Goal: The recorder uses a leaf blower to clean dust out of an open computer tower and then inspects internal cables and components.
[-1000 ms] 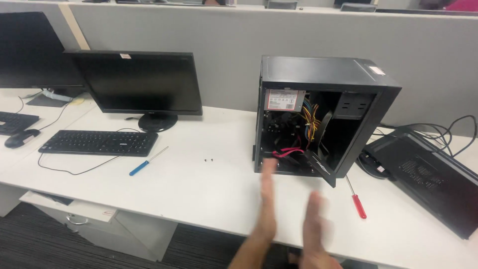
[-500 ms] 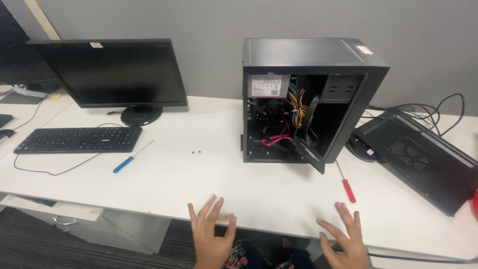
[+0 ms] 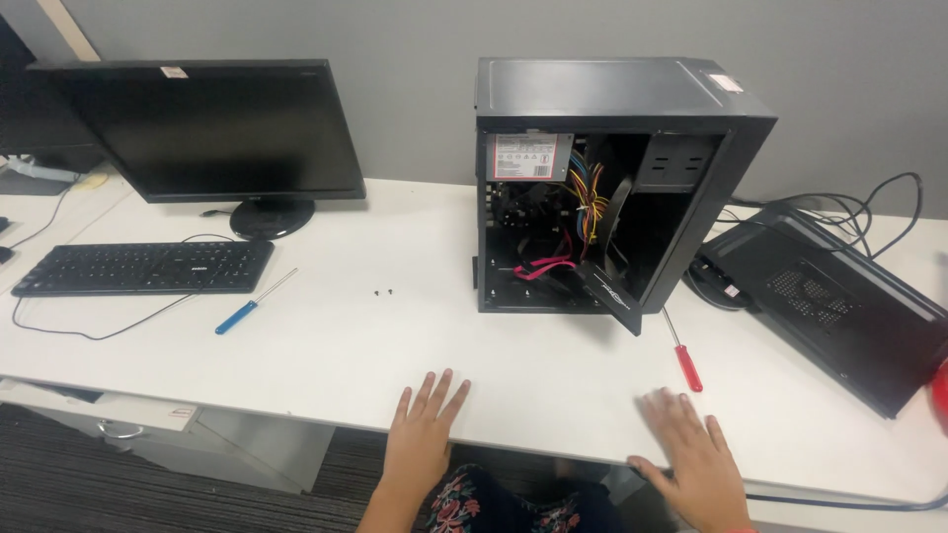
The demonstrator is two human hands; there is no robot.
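Note:
My left hand (image 3: 422,431) lies flat with fingers spread on the front edge of the white desk (image 3: 395,336), holding nothing. My right hand (image 3: 693,456) also rests palm down at the desk's front edge, empty, just below a red-handled screwdriver (image 3: 681,355). An open black computer case (image 3: 602,178) stands upright beyond my hands, its side off, with coloured wires and a red cable showing inside. Two small screws (image 3: 384,293) lie on the desk left of the case.
A black monitor (image 3: 212,133) and black keyboard (image 3: 143,266) sit at the left, with a blue-handled screwdriver (image 3: 247,306) beside them. The case's black side panel (image 3: 839,306) lies at the right among black cables (image 3: 849,207). A grey partition stands behind.
My hands came down from raised in front of the case to rest flat on the desk's front edge. The view has moved closer and shifted left.

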